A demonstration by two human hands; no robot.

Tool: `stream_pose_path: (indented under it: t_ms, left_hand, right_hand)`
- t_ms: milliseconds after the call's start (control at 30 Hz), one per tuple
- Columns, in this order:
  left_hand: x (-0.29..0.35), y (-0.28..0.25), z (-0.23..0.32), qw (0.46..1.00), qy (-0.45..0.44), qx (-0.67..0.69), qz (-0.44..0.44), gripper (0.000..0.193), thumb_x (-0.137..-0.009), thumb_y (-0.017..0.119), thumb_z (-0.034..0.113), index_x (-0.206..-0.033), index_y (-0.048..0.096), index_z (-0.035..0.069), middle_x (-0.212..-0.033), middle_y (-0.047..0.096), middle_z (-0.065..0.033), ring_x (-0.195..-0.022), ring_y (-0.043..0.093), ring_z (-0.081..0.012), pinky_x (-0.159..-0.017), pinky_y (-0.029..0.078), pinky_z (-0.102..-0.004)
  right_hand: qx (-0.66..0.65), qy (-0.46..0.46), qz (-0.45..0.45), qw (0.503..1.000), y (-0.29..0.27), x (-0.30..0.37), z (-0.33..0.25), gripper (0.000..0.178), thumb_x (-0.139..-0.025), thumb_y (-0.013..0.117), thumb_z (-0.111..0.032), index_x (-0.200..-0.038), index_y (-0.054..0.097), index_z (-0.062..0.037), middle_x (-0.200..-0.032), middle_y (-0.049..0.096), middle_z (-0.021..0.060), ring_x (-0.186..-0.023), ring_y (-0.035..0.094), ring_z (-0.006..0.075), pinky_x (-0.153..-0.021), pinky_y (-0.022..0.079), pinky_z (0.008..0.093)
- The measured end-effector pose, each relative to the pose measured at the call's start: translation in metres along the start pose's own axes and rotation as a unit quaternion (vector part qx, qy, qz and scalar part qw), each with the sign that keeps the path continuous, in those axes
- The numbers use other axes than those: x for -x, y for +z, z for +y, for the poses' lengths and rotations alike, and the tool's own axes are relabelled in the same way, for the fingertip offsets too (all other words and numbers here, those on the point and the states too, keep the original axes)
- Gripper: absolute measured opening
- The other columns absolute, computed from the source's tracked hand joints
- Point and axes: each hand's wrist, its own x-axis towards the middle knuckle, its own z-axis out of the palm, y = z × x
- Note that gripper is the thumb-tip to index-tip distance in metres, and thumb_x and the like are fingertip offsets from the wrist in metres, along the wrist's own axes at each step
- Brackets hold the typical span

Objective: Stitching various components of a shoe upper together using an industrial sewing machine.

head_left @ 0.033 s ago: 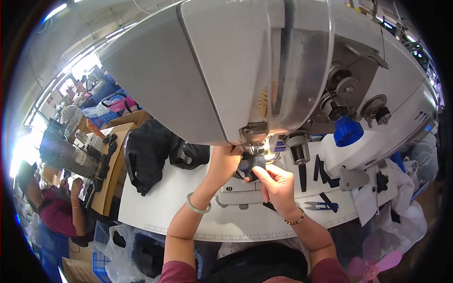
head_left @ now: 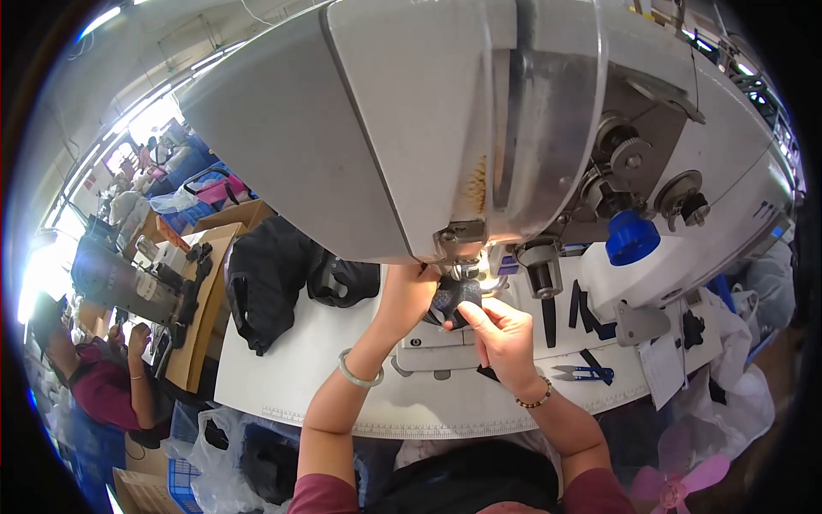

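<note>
A small dark fabric piece (head_left: 455, 297) lies under the lit needle area of a large white sewing machine (head_left: 428, 120). My right hand (head_left: 507, 336) pinches its near right edge between thumb and fingers. On its left side, my left hand (head_left: 409, 298) is closed against the same piece, with the fingertips partly hidden beneath the machine head. Below the piece is the metal work plate (head_left: 428, 358). The needle tip itself cannot be made out among the glare and metal parts.
Black sewn pieces (head_left: 267, 278) are heaped left on the white table (head_left: 282, 377). Blue-handled thread snips (head_left: 586, 373) and black strips (head_left: 550, 321) lie right. A pink fan (head_left: 676, 488) stands lower right. Another person (head_left: 103, 385) works at a machine on the left.
</note>
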Motion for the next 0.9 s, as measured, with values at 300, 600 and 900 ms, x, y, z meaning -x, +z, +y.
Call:
stream_pose_path:
  t_ms: [300, 600, 900]
  left_hand:
    - [0.011, 0.007, 0.002, 0.987, -0.07, -0.014, 0.144, 0.009, -0.086, 0.052, 0.005, -0.083, 0.052, -0.004, -0.062, 0.052, -0.0047, -0.056, 0.045, -0.0075, -0.051, 0.038, -0.0245]
    - [0.109, -0.007, -0.019, 0.912, 0.342, -0.226, -0.012, 0.023, -0.067, 0.063, 0.004, -0.089, 0.057, 0.006, -0.086, 0.058, -0.008, -0.076, 0.055, -0.026, -0.075, 0.044, -0.0367]
    - [0.137, 0.022, -0.003, 0.89, 0.255, -0.284, -0.25, 0.043, -0.072, 0.063, 0.006, -0.112, 0.05, -0.001, -0.106, 0.051, -0.0119, -0.096, 0.052, -0.0268, -0.079, 0.044, -0.0336]
  right_hand:
    - [0.09, 0.017, 0.019, 0.996, -0.031, 0.009, 0.001, 0.014, -0.082, 0.064, -0.011, -0.092, 0.066, -0.0004, -0.075, 0.059, 0.001, -0.051, 0.047, 0.0041, -0.046, 0.037, 0.0193]
    - [0.4, 0.038, -0.062, 0.914, -0.092, 0.061, 0.049, 0.015, -0.076, 0.065, -0.007, -0.087, 0.061, 0.0022, -0.079, 0.053, 0.0051, -0.062, 0.048, 0.0106, -0.058, 0.042, 0.0246]
    - [0.161, 0.244, -0.103, 0.951, -0.087, 0.061, 0.036, 0.011, -0.08, 0.064, -0.008, -0.085, 0.059, 0.0006, -0.065, 0.055, 0.0014, -0.053, 0.049, 0.0066, -0.048, 0.04, 0.0205]
